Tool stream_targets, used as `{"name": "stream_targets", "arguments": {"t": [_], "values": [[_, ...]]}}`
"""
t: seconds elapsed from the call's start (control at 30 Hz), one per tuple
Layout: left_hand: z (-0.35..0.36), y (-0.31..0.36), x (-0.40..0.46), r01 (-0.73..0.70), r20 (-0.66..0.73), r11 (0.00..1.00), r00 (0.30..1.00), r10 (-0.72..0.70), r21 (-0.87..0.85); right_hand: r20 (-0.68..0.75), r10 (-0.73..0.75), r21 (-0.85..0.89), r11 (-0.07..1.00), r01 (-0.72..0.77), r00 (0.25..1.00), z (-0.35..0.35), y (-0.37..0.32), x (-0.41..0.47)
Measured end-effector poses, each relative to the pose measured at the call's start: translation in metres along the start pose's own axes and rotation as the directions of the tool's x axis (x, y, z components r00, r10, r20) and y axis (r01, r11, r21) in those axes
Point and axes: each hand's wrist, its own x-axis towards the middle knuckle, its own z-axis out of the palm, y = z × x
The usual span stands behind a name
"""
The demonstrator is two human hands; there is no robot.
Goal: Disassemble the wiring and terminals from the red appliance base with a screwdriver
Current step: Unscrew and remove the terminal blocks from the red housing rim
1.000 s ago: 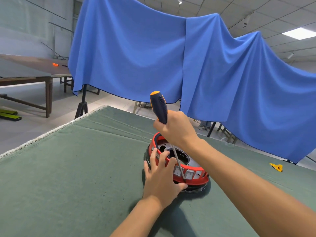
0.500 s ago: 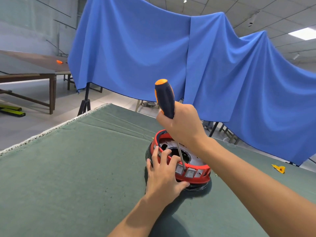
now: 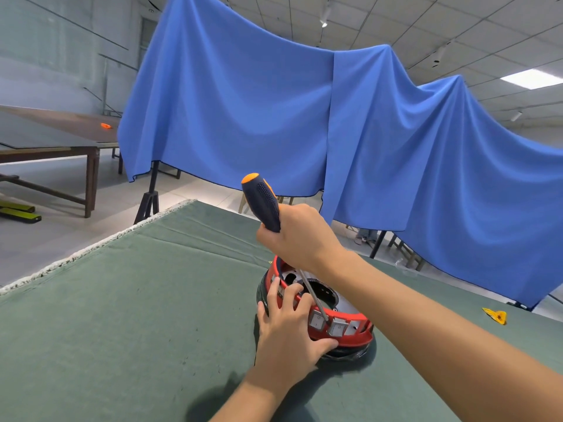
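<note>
On the green tabletop (image 3: pixel 128 315), the red base (image 3: pixel 350 335) is still gripped by the left hand (image 3: pixel 286 336), while the screwdriver (image 3: pixel 262 205), clenched in the right hand (image 3: pixel 300 236), has been tilted further, its tip at the rim switches.

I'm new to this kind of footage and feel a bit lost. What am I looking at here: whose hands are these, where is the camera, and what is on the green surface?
No machine here: a person works with bare hands, and the one camera sits on their head, looking forward and down, so the arms reach in from the bottom of the picture. The right hand grips a screwdriver with a dark blue and orange handle; its metal shaft slants down to the near rim of the red appliance base, beside the grey switches. The left hand holds the base at its near left side, fingers over the rim. The base rests on a table covered in green cloth. A small yellow piece lies far right. A blue sheet hangs behind.
</note>
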Motion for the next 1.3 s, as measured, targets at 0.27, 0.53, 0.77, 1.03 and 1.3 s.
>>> {"name": "stream_targets", "arguments": {"t": [0.27, 0.53, 0.77, 1.03, 1.3], "values": [[-0.001, -0.002, 0.002, -0.005, 0.052, 0.999, 0.999, 0.007, -0.035, 0.058, 0.106, 0.009, 0.994, -0.107, 0.993, 0.012, 0.010, 0.015], [-0.001, -0.003, 0.007, 0.028, 0.160, 0.999, 0.987, -0.025, -0.020, 0.117, 0.243, 0.025, 0.969, -0.248, 0.963, 0.020, 0.027, 0.027], [-0.002, -0.003, 0.008, 0.052, 0.180, 0.998, 0.983, -0.043, -0.043, 0.068, 0.288, 0.049, 0.955, -0.291, 0.955, 0.022, 0.034, 0.022], [0.000, 0.000, 0.000, 0.019, 0.048, 0.997, 0.999, -0.015, -0.077, -0.189, 0.156, 0.154, 0.980, -0.127, 0.970, 0.008, 0.029, -0.004], [-0.002, 0.000, 0.001, -0.004, 0.066, 0.999, 0.998, 0.006, -0.034, -0.253, 0.055, 0.132, 0.991, -0.022, 0.966, -0.001, 0.020, -0.013]]}}
